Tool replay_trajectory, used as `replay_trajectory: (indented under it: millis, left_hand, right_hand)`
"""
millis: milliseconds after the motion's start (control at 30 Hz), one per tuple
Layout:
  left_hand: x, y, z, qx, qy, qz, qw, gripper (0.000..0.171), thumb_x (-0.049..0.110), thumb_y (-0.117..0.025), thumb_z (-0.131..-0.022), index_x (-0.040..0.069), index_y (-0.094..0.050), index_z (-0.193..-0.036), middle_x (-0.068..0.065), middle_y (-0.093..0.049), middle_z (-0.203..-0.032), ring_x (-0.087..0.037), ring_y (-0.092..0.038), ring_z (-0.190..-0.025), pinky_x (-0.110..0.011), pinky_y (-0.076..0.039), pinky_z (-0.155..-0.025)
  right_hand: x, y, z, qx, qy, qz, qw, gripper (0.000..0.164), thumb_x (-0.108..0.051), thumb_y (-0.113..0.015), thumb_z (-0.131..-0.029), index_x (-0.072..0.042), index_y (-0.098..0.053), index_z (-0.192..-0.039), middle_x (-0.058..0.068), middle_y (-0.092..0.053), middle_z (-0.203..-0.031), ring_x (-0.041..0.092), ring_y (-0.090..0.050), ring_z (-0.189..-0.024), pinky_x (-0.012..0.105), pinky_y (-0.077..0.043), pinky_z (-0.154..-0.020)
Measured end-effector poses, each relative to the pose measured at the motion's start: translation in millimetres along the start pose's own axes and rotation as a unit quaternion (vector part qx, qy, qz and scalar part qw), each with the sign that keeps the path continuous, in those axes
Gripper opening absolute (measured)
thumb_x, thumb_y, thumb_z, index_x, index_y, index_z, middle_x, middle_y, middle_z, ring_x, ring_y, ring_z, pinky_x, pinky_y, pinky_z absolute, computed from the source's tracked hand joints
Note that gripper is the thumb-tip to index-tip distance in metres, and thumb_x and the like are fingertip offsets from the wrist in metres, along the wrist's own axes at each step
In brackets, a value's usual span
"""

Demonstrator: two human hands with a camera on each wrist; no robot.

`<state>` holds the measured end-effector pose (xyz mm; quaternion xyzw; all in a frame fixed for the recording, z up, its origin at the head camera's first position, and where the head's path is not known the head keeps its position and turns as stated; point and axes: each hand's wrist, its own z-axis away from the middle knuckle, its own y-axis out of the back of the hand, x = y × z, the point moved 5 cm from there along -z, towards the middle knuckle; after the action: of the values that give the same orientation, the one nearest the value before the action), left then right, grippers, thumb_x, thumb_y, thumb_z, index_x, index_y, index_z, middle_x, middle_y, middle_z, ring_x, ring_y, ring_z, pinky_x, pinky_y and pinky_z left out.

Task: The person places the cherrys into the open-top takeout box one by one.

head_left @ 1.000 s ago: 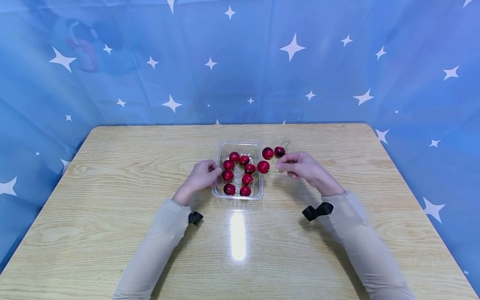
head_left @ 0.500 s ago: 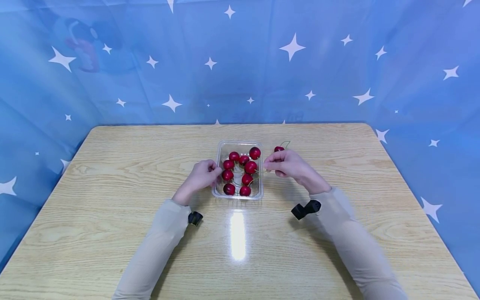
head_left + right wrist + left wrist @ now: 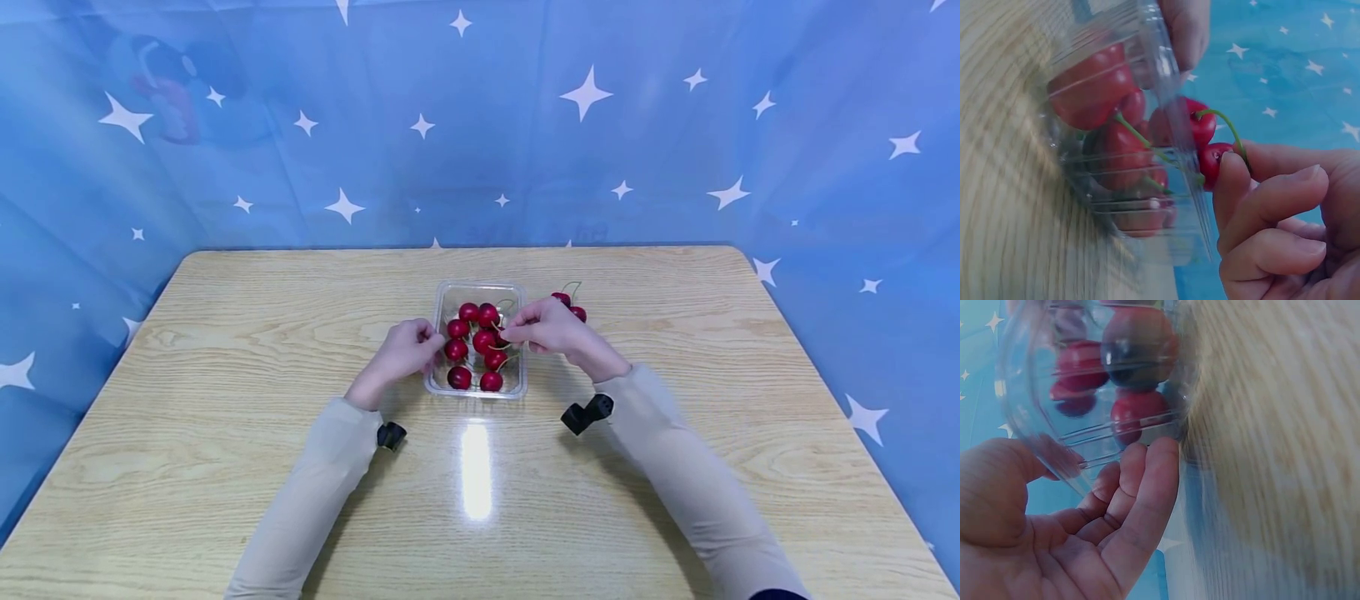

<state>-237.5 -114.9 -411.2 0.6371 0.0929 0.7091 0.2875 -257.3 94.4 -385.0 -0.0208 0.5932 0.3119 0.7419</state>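
A clear plastic box (image 3: 480, 393) with several red cherries inside stands on the table. My left hand (image 3: 405, 348) grips its left side; in the left wrist view the thumb is at the rim and the fingertips (image 3: 1163, 453) lie against the wall. Over the box's right side, my right hand (image 3: 551, 327) pinches green stems between thumb and forefinger. From them hang a cherry (image 3: 484, 342) and a second cherry (image 3: 488, 314), above the fruit in the box. The right wrist view shows a curved green stem (image 3: 1229, 128) running into the fingers.
Just beyond the right hand, two more cherries (image 3: 578, 314) with stems lie on the wooden table (image 3: 225, 433), partly covered by the hand. A blue star-patterned cloth (image 3: 480, 125) rises behind the table and along its sides.
My right hand has moved left, carrying the two cherries from beside the box to over its inside. The two loose cherries came into view behind it. My left hand keeps its place.
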Motion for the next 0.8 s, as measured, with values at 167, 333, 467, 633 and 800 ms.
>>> replay_trajectory:
  millis: [167,333,467,633,800]
  left_hand:
    - [-0.2,-0.5,0.2,-0.001,-0.004,-0.001,1.0,0.014,0.011,-0.049,-0.092,0.002,-0.052,-0.082,-0.009,-0.058,-0.066,-0.013,-0.053,-0.052,-0.025,-0.044,-0.052]
    - [0.6,-0.4,0.7,-0.002,0.002,0.003,1.0,0.014,0.011,-0.048,-0.093,0.002,-0.052,-0.083,-0.012,-0.06,-0.069,-0.014,-0.054,-0.053,-0.026,-0.045,-0.054]
    - [0.9,-0.2,0.3,-0.002,0.007,-0.001,1.0,0.014,0.012,-0.049,-0.093,0.002,-0.051,-0.083,-0.012,-0.059,-0.07,-0.014,-0.054,-0.053,-0.025,-0.044,-0.053]
    - [0.6,-0.2,0.3,-0.002,0.003,0.001,1.0,0.013,0.01,-0.048,-0.092,0.002,-0.051,-0.082,-0.01,-0.058,-0.067,-0.014,-0.053,-0.053,-0.025,-0.043,-0.052]
    - [1.0,0.0,0.6,0.0,-0.003,0.001,1.0,0.014,0.01,-0.049,-0.092,0.002,-0.051,-0.081,-0.006,-0.055,-0.062,-0.013,-0.052,-0.052,-0.024,-0.042,-0.051]
  right_hand:
    - [0,-6,-4,0.012,-0.004,0.012,1.0,0.015,-0.011,-0.066,-0.086,0.003,-0.065,-0.08,0.002,-0.059,-0.061,0.007,-0.033,-0.039,0.02,-0.024,-0.04]
    - [0,-9,-7,0.028,-0.011,0.036,0.999,0.014,-0.011,-0.066,-0.085,0.0,-0.064,-0.077,0.003,-0.058,-0.059,0.008,-0.035,-0.04,0.021,-0.025,-0.041]
    - [-4,-12,-8,0.037,-0.012,0.073,0.997,0.014,-0.011,-0.065,-0.086,-0.001,-0.063,-0.077,0.004,-0.059,-0.059,0.009,-0.038,-0.042,0.021,-0.029,-0.044]
    - [-7,-14,-10,0.047,-0.011,0.109,0.993,0.014,-0.012,-0.065,-0.087,-0.001,-0.066,-0.078,0.003,-0.059,-0.059,0.008,-0.041,-0.042,0.022,-0.032,-0.045]
    - [-7,-15,-11,0.045,-0.021,0.115,0.992,0.014,-0.012,-0.064,-0.087,0.0,-0.065,-0.08,0.004,-0.06,-0.061,0.009,-0.043,-0.042,0.022,-0.036,-0.047]
